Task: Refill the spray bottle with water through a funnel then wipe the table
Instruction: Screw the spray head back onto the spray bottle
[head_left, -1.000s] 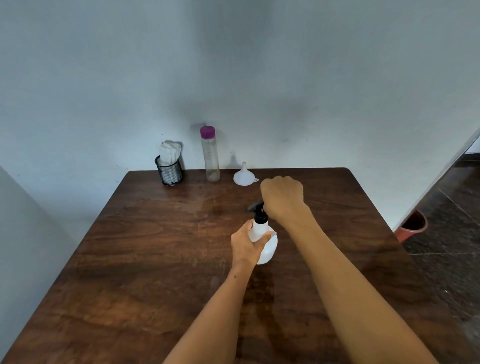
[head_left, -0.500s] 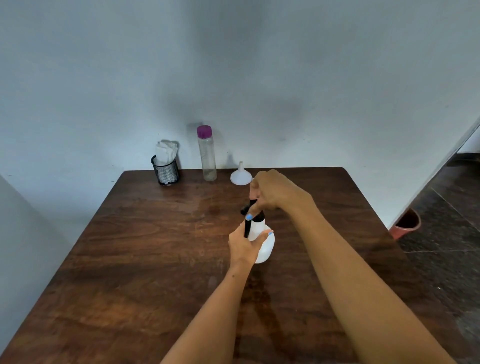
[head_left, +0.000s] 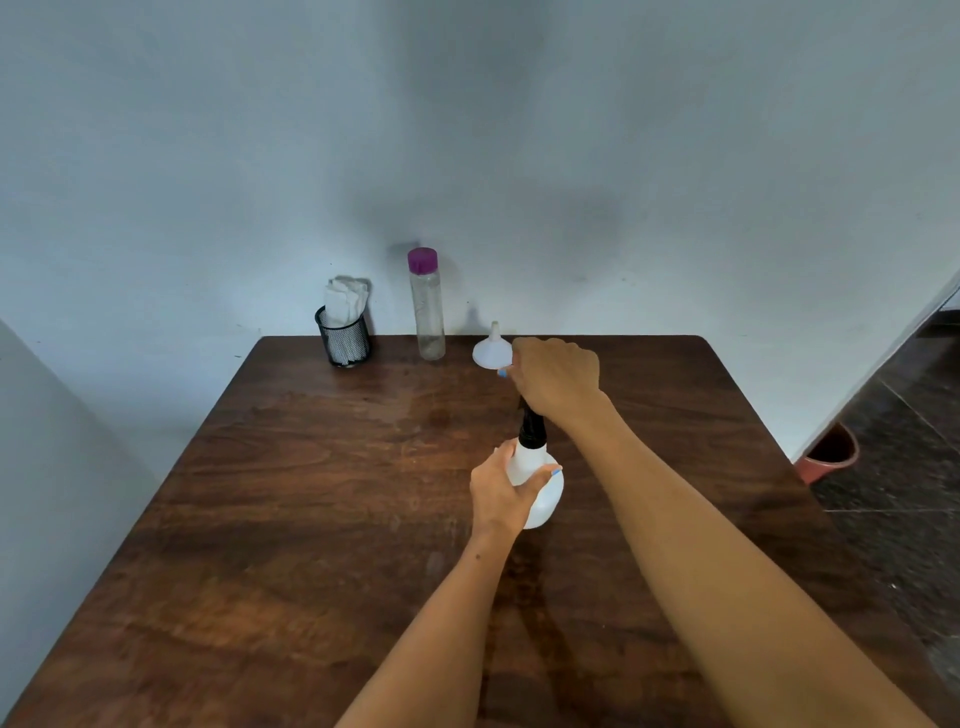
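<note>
One white spray bottle (head_left: 540, 486), gripped by left hand (head_left: 501, 491); right hand (head_left: 556, 379) grasps its black sprayer head (head_left: 532, 431). Behind: one funnel (head_left: 491, 353), one purple-capped bottle (head_left: 427, 306), one mesh cup (head_left: 344, 340)

Holder (head_left: 344, 338), water bottle (head_left: 427, 312), funnel (head_left: 490, 351) — left to right, table's (head_left: 311, 519) back edge

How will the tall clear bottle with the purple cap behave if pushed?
The tall clear bottle with the purple cap stands upright, narrow for its height, so it probably tips easily. It looks nearly empty, so likely light. Lying down, its round body would probably roll.

Spray head (head_left: 531, 423) mostly hidden under right hand (head_left: 556, 382); grip unclear.
</note>
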